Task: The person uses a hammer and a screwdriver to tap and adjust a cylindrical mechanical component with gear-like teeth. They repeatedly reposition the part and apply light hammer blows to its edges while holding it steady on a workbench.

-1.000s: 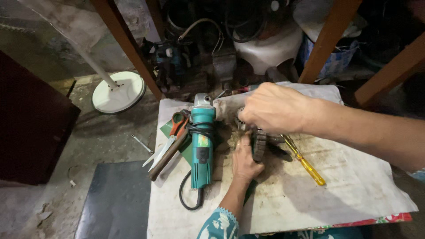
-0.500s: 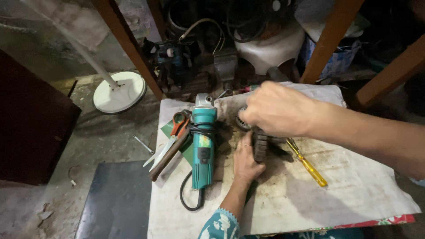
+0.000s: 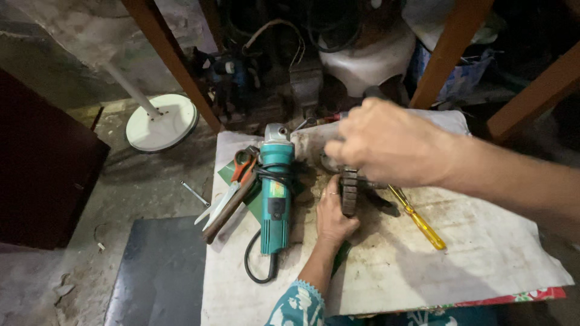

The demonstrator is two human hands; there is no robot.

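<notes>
Our left hand [image 3: 334, 212] lies on the stained white sheet [image 3: 483, 253], fingers curled against the side of a dark ribbed part [image 3: 349, 192] that stands on edge; it looks like a toothed or finned metal piece, though we cannot name it more closely. Our right hand [image 3: 386, 142] comes in from above with fingers bunched over the top of that same part and a small round grey fitting [image 3: 329, 163] just beside it; whether the fingertips pinch something is hidden under the knuckles.

We judge the ribbed part to be stiff, fairly heavy for its bulk and probably greasy, so the ribs give the surest hold, taken from both flanks rather than by the top edge.

Just right of the ribbed part lies a yellow-handled screwdriver [image 3: 420, 220], its shaft running under our right hand. Left of the part, near our left hand, a teal angle grinder [image 3: 275, 193] lies lengthwise with its black cord [image 3: 257, 271] looped below. Further left of the part sit orange-handled scissors [image 3: 243, 164] and a long brown tool handle [image 3: 226, 211]. Well left of it, a white round fan base [image 3: 161, 122] stands on the concrete floor [image 3: 139, 193].
</notes>
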